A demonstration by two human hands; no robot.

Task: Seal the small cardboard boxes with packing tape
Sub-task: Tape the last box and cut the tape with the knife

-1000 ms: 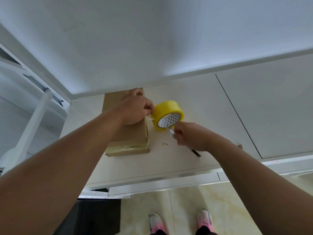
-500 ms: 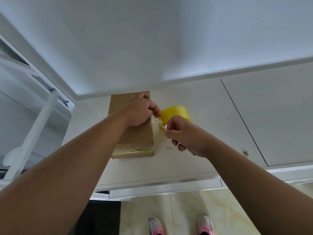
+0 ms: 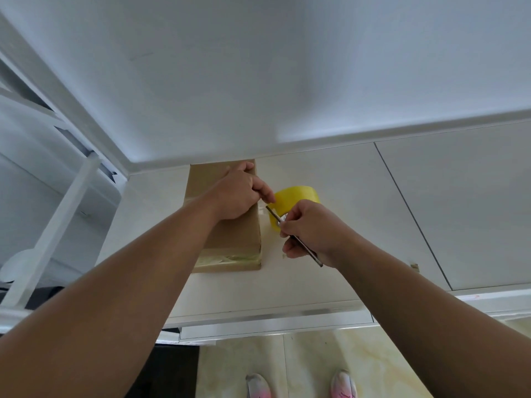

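A brown cardboard box point(image 3: 235, 239) lies on the white counter point(image 3: 330, 179), with tape across its near end. My left hand point(image 3: 240, 193) rests on the box's top, its thumb and fingers pinching the tape strip at the right edge. A yellow tape roll point(image 3: 296, 196) stands just right of the box, joined to it by the short clear strip. My right hand point(image 3: 310, 228) grips a thin dark knife point(image 3: 304, 245) whose blade tip point(image 3: 271, 211) touches that strip. The hand hides the lower part of the roll.
The white wall rises right behind the box. A seam point(image 3: 413, 216) runs across the counter to the right, with a small scrap point(image 3: 414, 266) near the front edge. White rails point(image 3: 51, 234) stand at the left. My shoes point(image 3: 343, 384) are on the tiled floor below.
My right hand has brought the knife up from beside the roll until its blade meets the tape strip between box and roll. My left hand stays on the box.
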